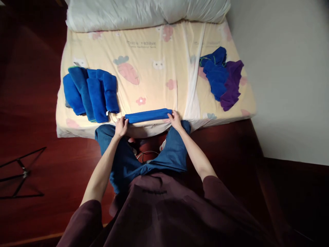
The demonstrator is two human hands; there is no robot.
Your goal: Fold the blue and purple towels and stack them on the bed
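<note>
A blue towel [148, 116], folded into a long narrow strip, lies along the near edge of the bed. My left hand [121, 127] pinches its left end, while my right hand [175, 120] grips the right end with the fingers over the top. To the left of the strip sits a pile of rolled or folded blue towels [96, 92], some with green edging and a white tag. On the right side of the bed lie crumpled blue cloths [216, 75] beside a purple cloth [232, 85].
The bed [154, 89] has a yellow sheet printed with carrots and cats. A pale quilt [144, 13] is bunched along its far side. A white wall [288, 82] stands to the right, and black stand legs [24, 173] rest on the dark red floor [31, 113] at left.
</note>
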